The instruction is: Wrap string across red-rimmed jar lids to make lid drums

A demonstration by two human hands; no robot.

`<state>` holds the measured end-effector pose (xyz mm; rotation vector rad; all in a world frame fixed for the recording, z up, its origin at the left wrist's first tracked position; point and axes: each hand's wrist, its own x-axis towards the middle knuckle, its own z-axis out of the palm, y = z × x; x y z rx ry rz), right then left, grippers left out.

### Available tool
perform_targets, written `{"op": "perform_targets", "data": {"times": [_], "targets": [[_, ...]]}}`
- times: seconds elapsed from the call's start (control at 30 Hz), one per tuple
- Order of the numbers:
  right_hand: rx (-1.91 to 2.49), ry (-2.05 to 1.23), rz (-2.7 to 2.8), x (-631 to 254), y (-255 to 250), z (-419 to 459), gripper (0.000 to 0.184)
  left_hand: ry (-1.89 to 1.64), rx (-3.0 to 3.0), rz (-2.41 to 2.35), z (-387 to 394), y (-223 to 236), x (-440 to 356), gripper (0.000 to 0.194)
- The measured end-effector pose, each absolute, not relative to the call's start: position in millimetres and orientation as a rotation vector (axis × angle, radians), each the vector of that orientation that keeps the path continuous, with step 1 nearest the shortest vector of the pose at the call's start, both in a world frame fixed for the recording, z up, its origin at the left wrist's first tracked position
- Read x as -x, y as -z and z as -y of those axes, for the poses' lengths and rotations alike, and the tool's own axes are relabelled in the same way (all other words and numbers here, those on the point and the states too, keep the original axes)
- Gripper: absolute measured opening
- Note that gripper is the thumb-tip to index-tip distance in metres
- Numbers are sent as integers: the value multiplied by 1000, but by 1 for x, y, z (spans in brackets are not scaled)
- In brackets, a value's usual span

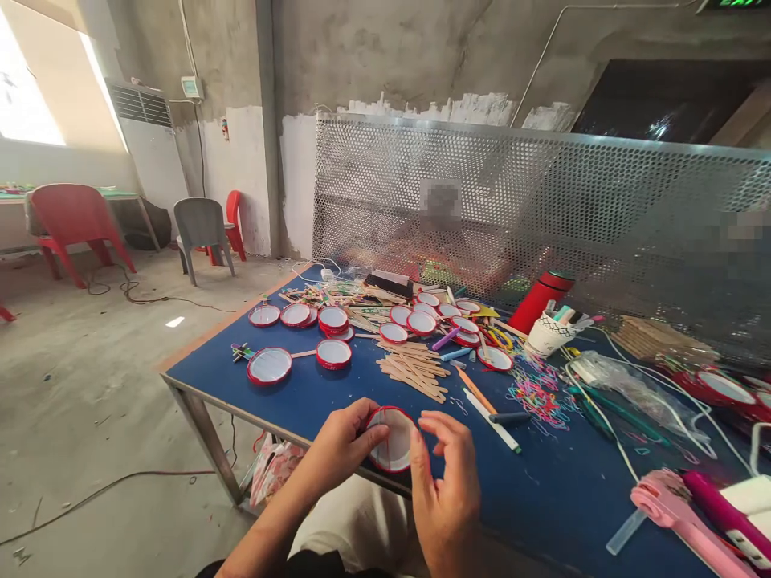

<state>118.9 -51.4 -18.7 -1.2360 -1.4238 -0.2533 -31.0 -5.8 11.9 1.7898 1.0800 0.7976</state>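
Observation:
In my left hand (355, 437) is a small drum-like disc (394, 449) with a white face and a red rim. The left thumb lies over its face and the fingers go behind it. A thin reddish line runs down the face near that thumb. My right hand (446, 474) is at the disc's right edge, its thumb close to or touching the rim. Its other fingers are apart and loosely bent, with nothing seen between them. Beyond my hands lie similar discs (333, 353), some stacked, and a heap of flat wooden craft sticks (413, 369).
A perforated metal panel (422, 160) stands behind the blue table (234, 401). To the right are markers (494, 421), a tangle of coloured strings (542, 393), a pen cup (548, 333), a red bottle (542, 301) and a pink glue gun (680, 514). White cords cross there.

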Motion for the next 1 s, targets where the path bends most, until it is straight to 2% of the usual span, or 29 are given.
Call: {"op": "perform_targets", "data": {"times": [0.1, 0.27, 0.53, 0.67, 0.87, 1.0], "targets": [[1248, 385, 1561, -120, 9, 49, 19, -820, -1865, -1120, 10, -10, 26, 13], [1314, 395, 1646, -116, 8, 40, 24, -840, -1955, -1109, 10, -1, 24, 10], [1269, -95, 1389, -116, 6, 35, 19, -792, -1997, -1150, 9, -3, 25, 11], [1283, -197, 1285, -117, 7, 33, 21, -763, -1971, -1139, 10, -8, 24, 11], [1234, -33, 1465, -118, 3, 35, 18, -759, -1967, -1163, 9, -3, 23, 8], [1172, 49, 1621, -124, -2, 35, 19, -781, -1961, -1164, 9, 0, 24, 13]]}}
